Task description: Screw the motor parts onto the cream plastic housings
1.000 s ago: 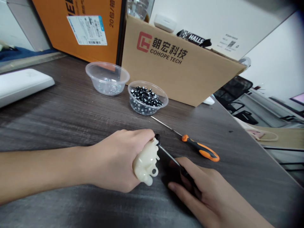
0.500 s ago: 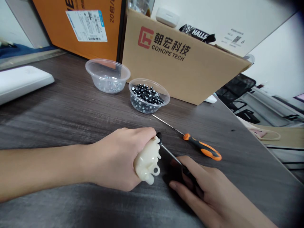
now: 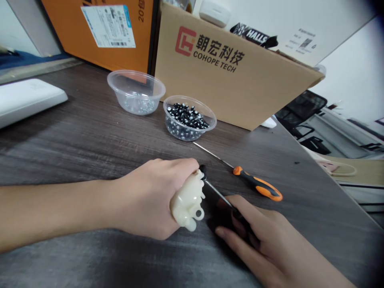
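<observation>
My left hand (image 3: pixel 153 196) is wrapped round a cream plastic figure (image 3: pixel 189 202) with small nubs and a ring-shaped loop; most of it is hidden in the palm. At its upper right edge sits a small black part (image 3: pixel 203 171). My right hand (image 3: pixel 255 236) grips the dark handle of a screwdriver (image 3: pixel 220 195), whose metal shaft reaches up to the black part. Its tip is hidden there. Beyond the hands, a second screwdriver (image 3: pixel 256 185) with an orange and black handle lies on the table, its shaft pointing at a clear bowl (image 3: pixel 192 134) of black-and-white small pieces.
Another clear bowl (image 3: pixel 136 86) holds a few small transparent or silvery pieces. Behind the bowls stand a brown cardboard box (image 3: pixel 207 90) and an orange box (image 3: pixel 102 60). A white device (image 3: pixel 30 100) lies at the left on the dark wood table (image 3: pixel 90 152).
The view has shifted slightly, so the boxes and bowls appear a little higher. Both hands keep nearly the same pose, with the shaft still at the black part.
</observation>
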`<action>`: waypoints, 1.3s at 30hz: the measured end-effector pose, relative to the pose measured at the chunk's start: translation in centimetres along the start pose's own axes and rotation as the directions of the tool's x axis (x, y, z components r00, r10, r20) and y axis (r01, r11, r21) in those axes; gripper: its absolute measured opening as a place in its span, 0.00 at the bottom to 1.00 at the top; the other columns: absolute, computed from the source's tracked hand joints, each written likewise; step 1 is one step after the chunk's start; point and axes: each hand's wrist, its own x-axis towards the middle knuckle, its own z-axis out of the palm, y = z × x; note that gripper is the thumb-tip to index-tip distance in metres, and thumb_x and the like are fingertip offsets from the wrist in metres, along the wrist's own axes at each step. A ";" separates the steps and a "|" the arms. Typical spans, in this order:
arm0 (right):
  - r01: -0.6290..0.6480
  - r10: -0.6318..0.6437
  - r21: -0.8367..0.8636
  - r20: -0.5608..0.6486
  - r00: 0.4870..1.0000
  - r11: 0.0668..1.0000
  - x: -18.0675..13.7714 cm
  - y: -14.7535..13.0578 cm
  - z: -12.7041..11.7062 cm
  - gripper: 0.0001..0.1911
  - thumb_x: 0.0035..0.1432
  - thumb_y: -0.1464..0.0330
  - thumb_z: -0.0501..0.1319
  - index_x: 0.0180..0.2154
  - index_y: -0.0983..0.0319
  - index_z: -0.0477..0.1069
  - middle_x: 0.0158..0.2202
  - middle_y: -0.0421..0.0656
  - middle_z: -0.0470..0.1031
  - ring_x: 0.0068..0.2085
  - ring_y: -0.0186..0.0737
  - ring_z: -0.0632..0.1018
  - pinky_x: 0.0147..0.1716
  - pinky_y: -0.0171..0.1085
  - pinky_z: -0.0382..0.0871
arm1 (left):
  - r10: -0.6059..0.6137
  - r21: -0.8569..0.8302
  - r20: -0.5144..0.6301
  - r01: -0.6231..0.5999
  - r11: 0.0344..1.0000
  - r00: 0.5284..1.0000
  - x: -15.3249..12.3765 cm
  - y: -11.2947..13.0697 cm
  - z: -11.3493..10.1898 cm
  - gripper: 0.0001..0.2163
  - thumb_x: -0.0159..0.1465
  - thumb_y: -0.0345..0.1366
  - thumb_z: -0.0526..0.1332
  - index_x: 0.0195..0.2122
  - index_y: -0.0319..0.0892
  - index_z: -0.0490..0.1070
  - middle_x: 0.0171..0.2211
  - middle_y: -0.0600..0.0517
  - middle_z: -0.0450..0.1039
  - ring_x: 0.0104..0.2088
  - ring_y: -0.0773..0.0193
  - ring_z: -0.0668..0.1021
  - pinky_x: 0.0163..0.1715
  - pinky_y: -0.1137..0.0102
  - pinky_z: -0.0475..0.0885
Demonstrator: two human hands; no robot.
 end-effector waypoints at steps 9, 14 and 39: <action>0.000 0.000 -0.009 -0.004 1.000 1.000 -0.1 0.0 -0.1 0.04 0.71 0.64 0.52 0.40 0.53 0.63 0.31 0.36 0.77 0.28 0.40 0.78 0.25 0.39 0.66 | 0.001 -0.010 0.005 -0.001 1.000 1.000 -0.1 0.1 0.0 0.17 0.51 0.32 0.67 0.32 0.48 0.56 0.29 0.60 0.69 0.25 0.67 0.70 0.23 0.72 0.60; 0.008 -0.008 -0.014 -0.017 1.000 1.000 -0.2 -0.2 -0.2 0.04 0.70 0.64 0.52 0.40 0.53 0.63 0.29 0.35 0.76 0.27 0.41 0.78 0.25 0.39 0.66 | -0.003 0.000 0.008 0.003 1.000 1.000 -0.1 0.1 -0.1 0.17 0.52 0.31 0.67 0.33 0.48 0.56 0.30 0.59 0.69 0.25 0.66 0.70 0.23 0.71 0.60; -0.004 0.004 -0.023 -0.006 1.000 1.000 -0.1 0.1 -0.1 0.03 0.71 0.63 0.53 0.40 0.52 0.63 0.31 0.37 0.77 0.29 0.42 0.78 0.26 0.40 0.68 | 0.031 -0.002 -0.023 -0.032 1.000 0.999 0.0 -0.1 0.3 0.17 0.51 0.31 0.68 0.33 0.48 0.57 0.30 0.61 0.68 0.25 0.68 0.70 0.23 0.71 0.60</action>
